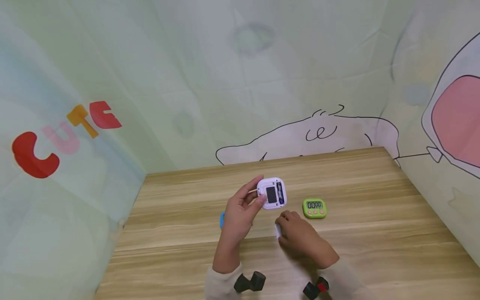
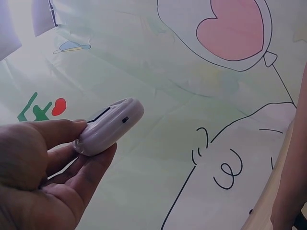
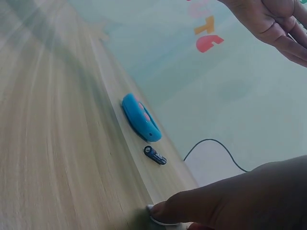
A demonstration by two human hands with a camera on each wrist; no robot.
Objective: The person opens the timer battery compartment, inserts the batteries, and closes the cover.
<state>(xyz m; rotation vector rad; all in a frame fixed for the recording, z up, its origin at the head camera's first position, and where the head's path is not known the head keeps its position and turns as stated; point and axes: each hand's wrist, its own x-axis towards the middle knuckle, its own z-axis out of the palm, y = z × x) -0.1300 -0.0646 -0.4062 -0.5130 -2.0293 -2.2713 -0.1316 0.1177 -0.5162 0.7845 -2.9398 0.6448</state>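
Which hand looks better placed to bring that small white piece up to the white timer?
Probably the right hand: it holds the white piece. The left hand grips the white timer, battery exposed, so it seems better kept for steadying.

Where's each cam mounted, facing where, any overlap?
Head: worn on the head, faces forward and down at the table; left hand, right hand and sleeves show.
Left wrist: worn there, looks past left hand and white timer to the wall; right arm at right edge.
Right wrist: worn there, looks across the table to blue timer, battery; both hands show.
Head and left wrist share the white timer.
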